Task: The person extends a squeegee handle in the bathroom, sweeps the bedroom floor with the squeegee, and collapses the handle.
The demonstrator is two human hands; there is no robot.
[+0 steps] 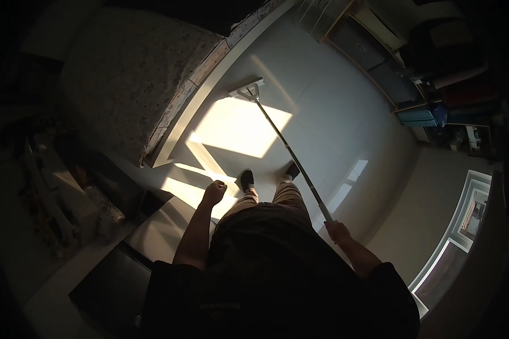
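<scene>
My right hand (337, 231) is wrapped round the grip end of a long-handled flat mop (290, 148). The handle slants forward and to the left across the floor. Its wide, pale mop head (247, 89) rests on the floor near the base of the bed, at the far edge of a bright sunlit patch. My left hand (214, 192) hangs in front of my left side, fingers curled into a loose fist, with nothing visible in it. It is apart from the mop. My two dark shoes (247, 179) stand on the floor between the hands.
A bed with a pale base (181, 121) runs along the left. At lower left stands a dark-fronted cabinet (113, 288). Shelving with grey drawers (363, 46) and a teal box (418, 117) lines the upper right. A window (455, 243) is at lower right.
</scene>
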